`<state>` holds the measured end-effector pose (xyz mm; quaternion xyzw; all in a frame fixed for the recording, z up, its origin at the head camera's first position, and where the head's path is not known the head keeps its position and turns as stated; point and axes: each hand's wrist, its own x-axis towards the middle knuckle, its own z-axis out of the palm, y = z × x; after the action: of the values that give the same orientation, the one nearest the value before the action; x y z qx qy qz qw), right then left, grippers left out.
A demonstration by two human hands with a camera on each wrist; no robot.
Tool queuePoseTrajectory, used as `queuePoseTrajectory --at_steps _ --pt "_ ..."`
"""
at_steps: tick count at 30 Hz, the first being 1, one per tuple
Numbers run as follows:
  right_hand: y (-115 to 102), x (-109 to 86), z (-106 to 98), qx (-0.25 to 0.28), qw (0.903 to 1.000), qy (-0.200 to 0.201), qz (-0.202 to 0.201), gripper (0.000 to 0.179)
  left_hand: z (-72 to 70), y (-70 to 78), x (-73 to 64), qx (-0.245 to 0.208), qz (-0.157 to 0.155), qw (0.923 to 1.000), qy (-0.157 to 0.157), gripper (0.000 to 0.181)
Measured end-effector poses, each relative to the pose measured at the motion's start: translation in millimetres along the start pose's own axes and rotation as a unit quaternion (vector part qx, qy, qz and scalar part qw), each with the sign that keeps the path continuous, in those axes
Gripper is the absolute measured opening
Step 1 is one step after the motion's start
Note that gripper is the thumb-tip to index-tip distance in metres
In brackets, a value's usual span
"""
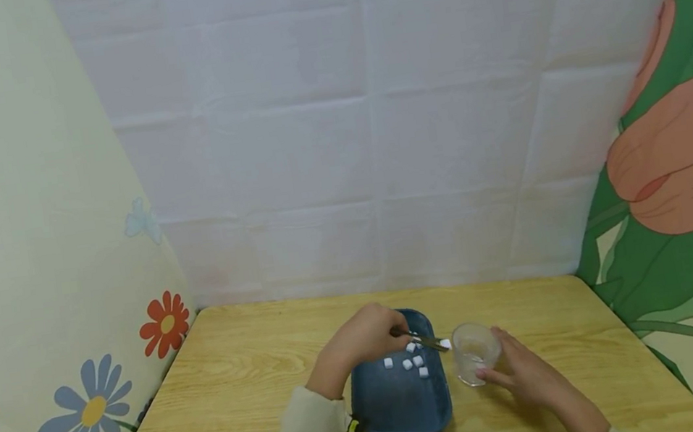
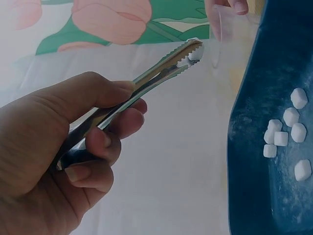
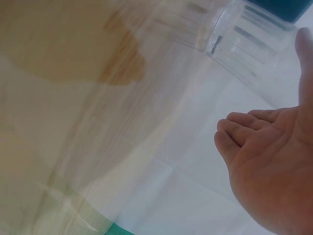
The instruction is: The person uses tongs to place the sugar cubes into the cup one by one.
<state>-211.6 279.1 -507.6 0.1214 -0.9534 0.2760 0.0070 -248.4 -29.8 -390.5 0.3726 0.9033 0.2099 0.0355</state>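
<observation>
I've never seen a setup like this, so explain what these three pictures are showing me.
There is no machine here, just a person's two bare hands. The wide picture comes from a camera worn on the head, looking forward and down. The other two come from cameras worn on the left and right wrists, so each looks at one hand's work.

On the wooden table sits a dark blue tray with several small white cubes in it. The left hand grips metal tongs, and their toothed tips pinch one white cube. The right hand holds a clear glass beside the tray, close to those tips.
</observation>
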Motion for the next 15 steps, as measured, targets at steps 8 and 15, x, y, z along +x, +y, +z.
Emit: queuePoseTrajectory --at_steps 8,15 --pt "-1 -1.1 1 0.003 1.0000 0.001 -0.005 0.101 -1.0 5.8 10.2 0.001 0.010 0.9999 0.000 0.014" --pt "-2 -1.5 0 0.004 1.0000 0.001 -0.006 0.098 0.4 9.8 20.2 0.002 0.001 1.0000 0.000 0.012"
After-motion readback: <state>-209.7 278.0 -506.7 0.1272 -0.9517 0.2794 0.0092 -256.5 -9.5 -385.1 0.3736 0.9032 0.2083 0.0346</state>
